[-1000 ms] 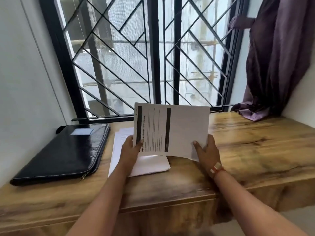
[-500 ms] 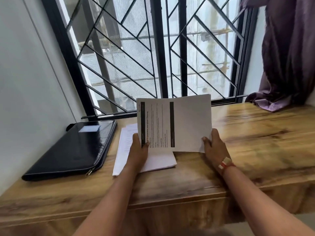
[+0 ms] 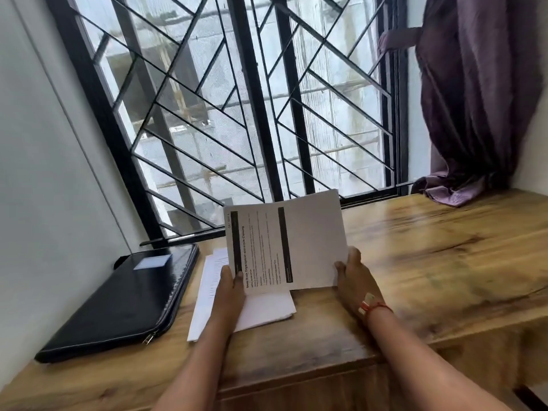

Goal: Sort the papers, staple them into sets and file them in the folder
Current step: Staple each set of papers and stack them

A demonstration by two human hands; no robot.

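Note:
I hold up a thin set of printed sheets (image 3: 296, 247), turned sideways, with black bands and text on the front page. My left hand (image 3: 229, 287) grips its lower left corner, thumb on the front. My right hand (image 3: 353, 277) grips the lower right edge. Under the raised sheets a loose stack of white papers (image 3: 261, 310) lies flat on the wooden desk (image 3: 430, 262). A closed black zip folder (image 3: 124, 298) lies on the desk to the left of the stack. No stapler is in view.
A barred window (image 3: 237, 114) runs along the back of the desk. A grey wall stands close on the left. A purple curtain (image 3: 474, 114) hangs at the back right, its end resting on the desk.
The view has shifted slightly. The sheets stay raised in both hands, with the same grips, over the stack.

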